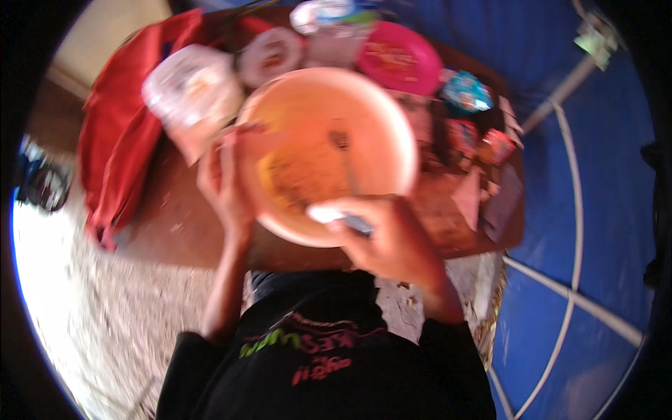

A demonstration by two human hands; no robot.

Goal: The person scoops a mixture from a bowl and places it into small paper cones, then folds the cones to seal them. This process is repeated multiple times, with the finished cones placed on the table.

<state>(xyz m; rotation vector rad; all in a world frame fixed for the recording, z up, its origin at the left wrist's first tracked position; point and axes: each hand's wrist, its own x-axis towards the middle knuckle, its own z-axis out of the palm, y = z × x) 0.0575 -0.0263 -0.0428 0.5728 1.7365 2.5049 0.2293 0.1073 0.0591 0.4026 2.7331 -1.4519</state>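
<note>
A large pale orange bowl is near the table's front edge, with a yellowish brown mixture inside. My left hand grips its left rim, fingers around the edge. Over the bowl's near rim, my right hand is closed on the handle of a fork. The fork's dark tined end rests inside the bowl, pointing away from me. A bright white patch shows at my right fingertips; blur hides what it is.
A clear plastic bag and a round clear container stand behind the bowl at left. A bright pink plate, a teal packet and red packets lie to the right. Red cloth covers the table's left side.
</note>
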